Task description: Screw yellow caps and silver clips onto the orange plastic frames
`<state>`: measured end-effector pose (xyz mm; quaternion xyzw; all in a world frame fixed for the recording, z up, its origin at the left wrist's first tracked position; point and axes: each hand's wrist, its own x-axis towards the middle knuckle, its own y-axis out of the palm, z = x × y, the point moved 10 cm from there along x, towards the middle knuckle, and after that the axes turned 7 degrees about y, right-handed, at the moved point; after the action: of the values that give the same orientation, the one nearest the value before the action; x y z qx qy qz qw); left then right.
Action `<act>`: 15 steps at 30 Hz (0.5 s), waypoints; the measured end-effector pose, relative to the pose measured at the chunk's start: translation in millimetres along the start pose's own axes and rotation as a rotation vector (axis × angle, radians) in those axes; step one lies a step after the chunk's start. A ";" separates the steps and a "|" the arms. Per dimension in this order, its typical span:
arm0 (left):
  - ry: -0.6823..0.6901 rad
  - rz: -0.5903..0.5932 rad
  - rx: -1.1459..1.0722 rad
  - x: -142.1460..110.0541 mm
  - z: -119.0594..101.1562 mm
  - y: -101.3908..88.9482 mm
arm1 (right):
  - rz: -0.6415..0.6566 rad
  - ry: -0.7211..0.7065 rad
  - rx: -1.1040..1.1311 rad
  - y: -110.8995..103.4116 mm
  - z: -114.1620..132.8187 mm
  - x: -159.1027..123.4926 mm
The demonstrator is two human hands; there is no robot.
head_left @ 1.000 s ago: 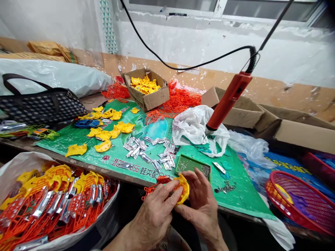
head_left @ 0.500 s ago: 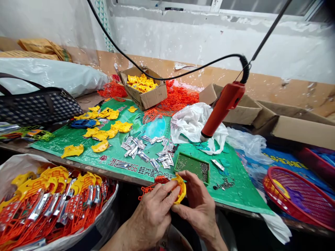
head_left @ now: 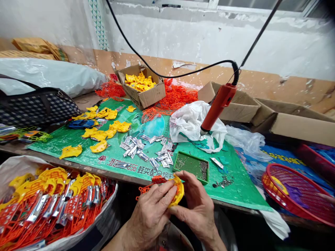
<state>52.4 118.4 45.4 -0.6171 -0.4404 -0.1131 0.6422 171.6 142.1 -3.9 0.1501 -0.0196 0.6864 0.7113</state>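
Note:
In front of the table's near edge, a curved yellow plastic piece is held between both hands. My left hand closes its fingers over the left side of the piece. An orange plastic lattice part sticks out beyond those fingers; how it meets the yellow piece is hidden. My right hand grips the opposite side, thumb below and fingers above. Just beyond it stands a green tray of small metal screws. Silver metal pieces lie scattered on the green sheet.
A red electric screwdriver hangs over a white plastic bag. Yellow pieces lie at left, and more fill a cardboard box. A sack of yellow-orange assemblies stands at lower left. A red basket sits at right.
Both hands keep hold of the yellow piece, which has shifted slightly left. The hanging screwdriver has swung a little left. A skin-coloured shape, perhaps a finger, now shows by the red basket.

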 end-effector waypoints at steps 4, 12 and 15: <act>0.016 0.008 0.029 0.1 -2.1 0.5 | -0.015 -0.001 -0.012 -2.1 -0.9 -0.2; 0.040 0.011 0.061 -2.6 -5.1 3.3 | -0.017 0.000 -0.034 -3.3 -4.4 -3.7; 0.036 0.010 0.034 -3.6 -4.0 3.2 | -0.038 -0.010 -0.059 -5.0 -0.9 -3.6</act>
<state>54.2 114.1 41.3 -0.6063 -0.4274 -0.1135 0.6610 176.2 138.8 -6.5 0.1328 -0.0407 0.6712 0.7282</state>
